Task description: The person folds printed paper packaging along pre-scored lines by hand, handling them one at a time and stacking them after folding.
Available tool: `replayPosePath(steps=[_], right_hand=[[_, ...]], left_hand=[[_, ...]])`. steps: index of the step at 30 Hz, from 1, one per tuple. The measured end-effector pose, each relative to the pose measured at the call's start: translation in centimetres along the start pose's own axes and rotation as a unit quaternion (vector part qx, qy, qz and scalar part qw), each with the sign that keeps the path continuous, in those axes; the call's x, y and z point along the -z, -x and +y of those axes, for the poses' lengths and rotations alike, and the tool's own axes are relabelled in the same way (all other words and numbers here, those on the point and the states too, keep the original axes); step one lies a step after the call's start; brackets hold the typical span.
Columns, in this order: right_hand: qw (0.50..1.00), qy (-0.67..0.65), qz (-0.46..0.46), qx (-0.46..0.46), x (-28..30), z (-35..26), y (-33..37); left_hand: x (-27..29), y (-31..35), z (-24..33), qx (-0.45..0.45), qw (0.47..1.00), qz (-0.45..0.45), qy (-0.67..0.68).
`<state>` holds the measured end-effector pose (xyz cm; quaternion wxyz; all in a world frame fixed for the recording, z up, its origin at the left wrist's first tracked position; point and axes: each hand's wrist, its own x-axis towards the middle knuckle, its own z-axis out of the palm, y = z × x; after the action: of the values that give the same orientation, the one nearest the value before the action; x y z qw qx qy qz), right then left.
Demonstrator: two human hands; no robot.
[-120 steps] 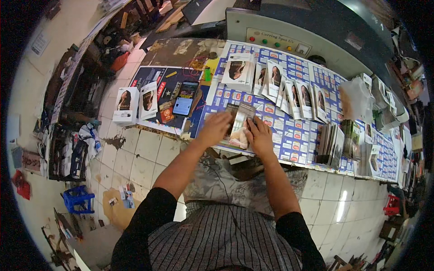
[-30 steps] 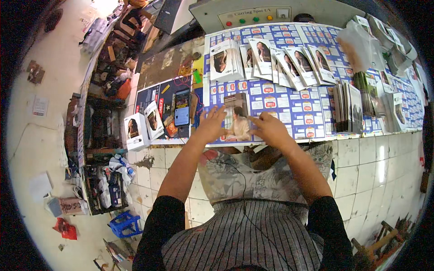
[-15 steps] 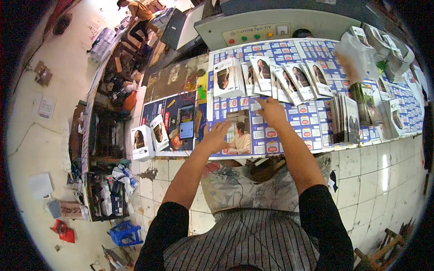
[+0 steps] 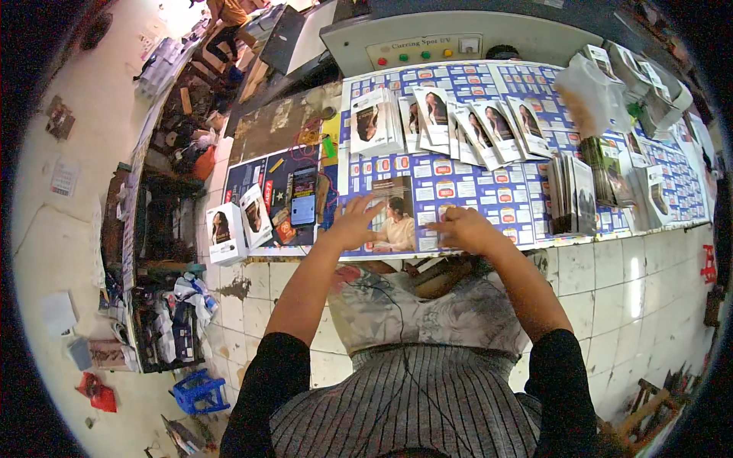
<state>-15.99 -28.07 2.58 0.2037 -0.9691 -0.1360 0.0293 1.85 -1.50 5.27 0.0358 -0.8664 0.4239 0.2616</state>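
A brown printed card or flat carton with a picture of a person in a cream top lies at the table's near edge. My left hand rests along its left side, open, fingers spread. On its other side my right hand is open, its index finger stretched toward the right edge and the other fingers partly bent. Whether that fingertip touches the card I cannot tell. Beyond the hands, white printed cartons with a dark-haired figure lie fanned out beside an upright stack of the same kind.
A phone lies left of my hands, near two white cartons. To the right stand a row of cartons and a clear plastic bag. A grey machine with coloured buttons borders the back. Printed blue sheets cover the tabletop.
My right hand has come back toward me from near the fanned cartons to the card's right side. The left hand stays by the card, its fingers shifted slightly. The whole view has shifted a little.
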Motion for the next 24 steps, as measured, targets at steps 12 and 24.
replayPosePath(steps=[12, 24], right_hand=[[0.889, -0.288, 0.211, -0.287, -5.3, -4.7, -4.4], [0.731, -0.533, 0.347, -0.247, 3.3, -4.6, -4.8]], left_hand=[[-5.2, -0.3, -1.9, -0.055, 0.987, 0.113, 0.098], [-6.2, 1.2, -2.9, -0.041, 0.974, 0.164, 0.151]])
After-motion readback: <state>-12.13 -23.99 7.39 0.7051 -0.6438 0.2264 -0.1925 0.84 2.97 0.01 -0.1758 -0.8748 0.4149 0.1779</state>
